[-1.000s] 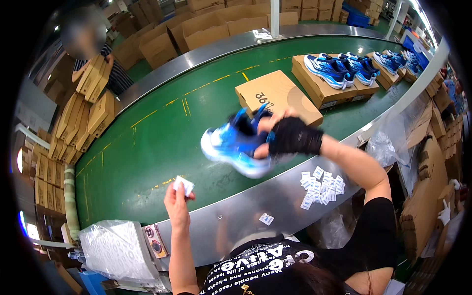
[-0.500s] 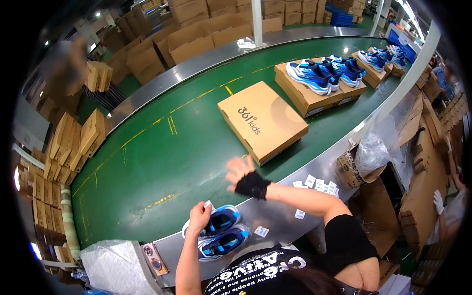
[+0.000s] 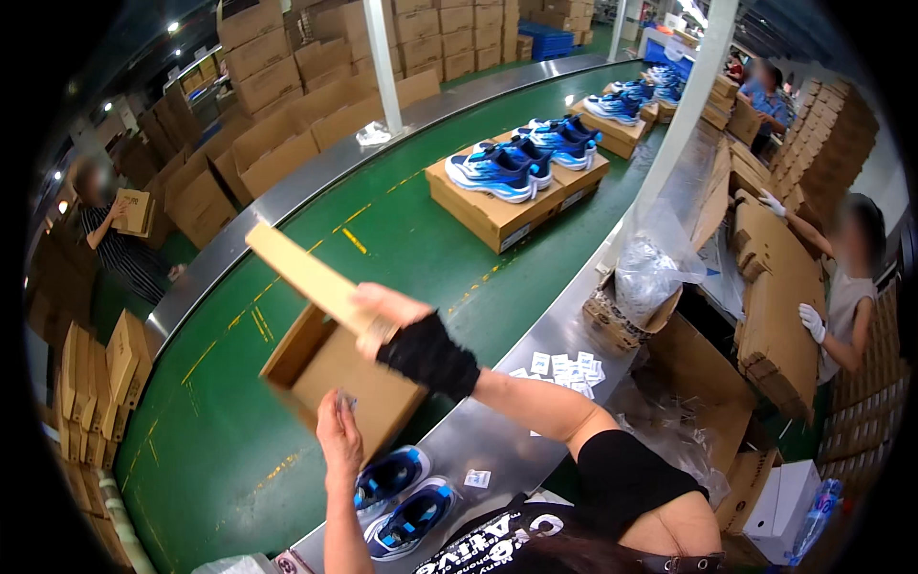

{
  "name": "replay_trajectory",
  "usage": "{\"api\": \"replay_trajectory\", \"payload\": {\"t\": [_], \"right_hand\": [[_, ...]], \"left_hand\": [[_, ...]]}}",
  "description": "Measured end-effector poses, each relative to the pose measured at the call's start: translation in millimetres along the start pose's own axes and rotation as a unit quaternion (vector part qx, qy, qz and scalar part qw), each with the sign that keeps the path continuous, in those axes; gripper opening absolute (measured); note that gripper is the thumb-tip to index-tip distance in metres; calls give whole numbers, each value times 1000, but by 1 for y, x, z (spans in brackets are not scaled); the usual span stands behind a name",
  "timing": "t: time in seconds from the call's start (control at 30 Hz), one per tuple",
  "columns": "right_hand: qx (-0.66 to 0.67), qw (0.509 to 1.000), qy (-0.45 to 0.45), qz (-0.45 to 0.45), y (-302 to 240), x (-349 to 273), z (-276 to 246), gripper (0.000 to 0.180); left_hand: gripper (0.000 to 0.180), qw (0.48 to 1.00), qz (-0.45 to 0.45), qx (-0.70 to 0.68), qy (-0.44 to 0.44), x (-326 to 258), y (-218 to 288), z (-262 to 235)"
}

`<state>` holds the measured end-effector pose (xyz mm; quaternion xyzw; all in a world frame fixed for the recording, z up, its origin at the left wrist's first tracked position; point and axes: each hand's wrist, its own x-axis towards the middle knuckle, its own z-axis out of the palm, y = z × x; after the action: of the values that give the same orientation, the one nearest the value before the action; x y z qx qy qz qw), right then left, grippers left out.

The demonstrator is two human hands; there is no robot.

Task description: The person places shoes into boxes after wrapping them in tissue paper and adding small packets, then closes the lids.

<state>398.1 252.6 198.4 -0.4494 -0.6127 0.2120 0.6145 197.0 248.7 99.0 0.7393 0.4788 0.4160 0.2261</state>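
Hands grip one open box (image 3: 335, 373): right hand (image 3: 387, 314) clasps its lid, left hand (image 3: 339, 430) pinches its front; two shoes (image 3: 402, 502) at bench edge.

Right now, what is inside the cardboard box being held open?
The cardboard box looks empty: only bare brown floor and walls show. The right hand lifts its lid, the left hand steadies the front. The near inside corner is hidden. Blue shoes lie below.

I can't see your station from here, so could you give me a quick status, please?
Right hand lifting the lid of the cardboard shoebox. Left hand gripping its near wall. Pair of blue sneakers waiting beside it; nothing in the way.
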Motion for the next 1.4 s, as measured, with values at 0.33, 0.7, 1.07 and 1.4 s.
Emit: {"api": "replay_trajectory", "payload": {"t": [0.33,0.7,1.07,1.4], "right_hand": [[-335,889,62,307,199,-131,-48,30],[-284,840,-463,-11,80,-135,183,34],[-222,782,-576,92,21,-159,221,36],[-203,828,-518,74,41,-182,232,33]], "left_hand": [[26,970,-133,156,-134,-97,-142,-100],[72,800,-180,572,14,-298,-259,-297],[35,685,-330,645,74,-421,-236,-345],[19,648,-299,692,106,-383,-276,-399]]}}
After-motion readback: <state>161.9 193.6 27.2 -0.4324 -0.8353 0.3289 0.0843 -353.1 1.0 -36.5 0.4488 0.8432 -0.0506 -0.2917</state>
